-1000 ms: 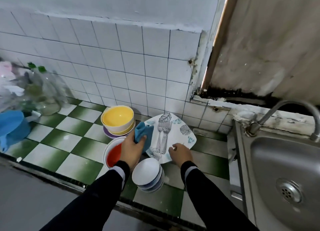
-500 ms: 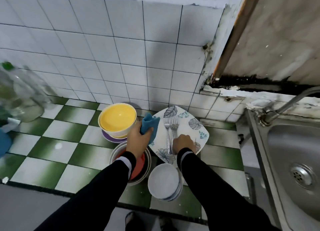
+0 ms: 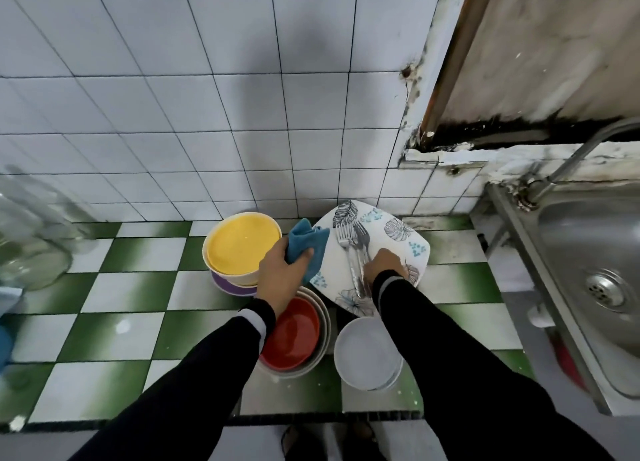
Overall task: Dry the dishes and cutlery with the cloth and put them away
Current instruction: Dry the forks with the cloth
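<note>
Head: forks (image 3: 353, 252) on leaf plate (image 3: 398, 232); red bowl (image 3: 294, 336) in wht bowl (image 3: 325, 325).

White tiled wall (image 3: 207, 114) — green-checked counter (image 3: 131, 287), steel sink (image 3: 571, 239) right.

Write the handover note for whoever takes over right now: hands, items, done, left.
Left hand grips the blue cloth at the left edge of the leaf-print plate.
Right hand is on the handles of the forks; grip unclear.
The forks lie on the plate. The yellow bowl stack is to its left, the red bowl stack and white bowls in front, all on the counter.
Done: nothing visibly put away.
Left: dry forks, plate, bowls; store them.
</note>
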Available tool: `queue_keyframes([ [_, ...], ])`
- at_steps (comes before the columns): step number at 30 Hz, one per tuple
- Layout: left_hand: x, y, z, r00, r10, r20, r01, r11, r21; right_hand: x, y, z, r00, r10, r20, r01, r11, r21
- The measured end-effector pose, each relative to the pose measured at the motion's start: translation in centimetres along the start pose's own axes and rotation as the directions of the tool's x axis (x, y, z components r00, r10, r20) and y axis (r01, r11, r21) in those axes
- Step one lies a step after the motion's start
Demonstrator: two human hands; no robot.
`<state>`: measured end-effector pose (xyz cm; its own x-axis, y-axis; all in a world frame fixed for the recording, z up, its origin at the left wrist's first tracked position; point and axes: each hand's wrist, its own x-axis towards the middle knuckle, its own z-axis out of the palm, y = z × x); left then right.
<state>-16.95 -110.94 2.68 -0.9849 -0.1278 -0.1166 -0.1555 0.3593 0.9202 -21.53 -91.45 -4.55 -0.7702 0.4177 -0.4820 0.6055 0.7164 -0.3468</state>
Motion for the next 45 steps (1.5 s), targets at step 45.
queue_keyframes([
  [45,-0.6,1.2,4.2,0.697,0.522,0.491,-0.715,0.562,0.416,-11.4,3.5,-8.0,0.910,-0.318,0.268,-0.030,0.592,0.805],
])
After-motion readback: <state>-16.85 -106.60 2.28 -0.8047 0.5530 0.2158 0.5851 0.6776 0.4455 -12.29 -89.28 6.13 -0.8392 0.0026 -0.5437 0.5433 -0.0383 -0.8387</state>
